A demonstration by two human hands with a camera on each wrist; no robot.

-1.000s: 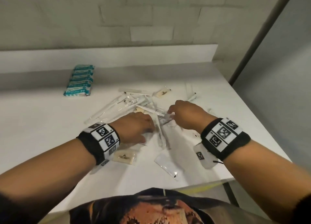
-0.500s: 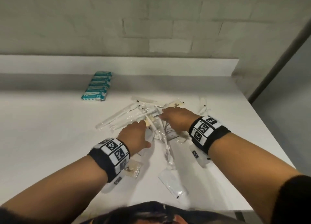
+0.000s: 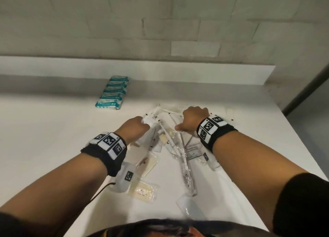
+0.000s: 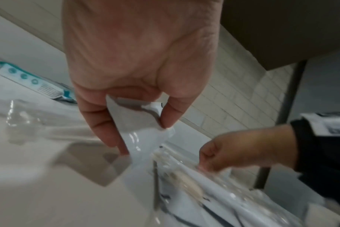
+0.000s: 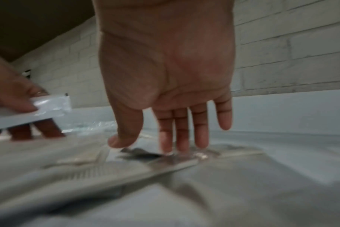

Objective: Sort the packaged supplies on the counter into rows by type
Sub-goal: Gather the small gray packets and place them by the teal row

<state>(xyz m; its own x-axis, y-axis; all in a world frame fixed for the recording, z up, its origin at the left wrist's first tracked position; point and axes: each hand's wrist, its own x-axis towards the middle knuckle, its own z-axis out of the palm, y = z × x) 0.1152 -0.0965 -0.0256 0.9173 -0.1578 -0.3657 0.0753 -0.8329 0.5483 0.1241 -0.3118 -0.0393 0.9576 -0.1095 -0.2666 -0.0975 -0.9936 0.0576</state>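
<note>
Left hand pinches a flat white plastic sachet at centre frame; right hand, fingers straight, presses the clear-wrapped pile beside it.

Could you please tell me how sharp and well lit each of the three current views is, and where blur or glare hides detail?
Head view: dim and even, fairly sharp; the clear wrappers in the pile glint. Left wrist view: the left hand and its white packet are readable, the foreground is smeared. Right wrist view: soft throughout, the counter blurred, the right hand clearest.
</note>
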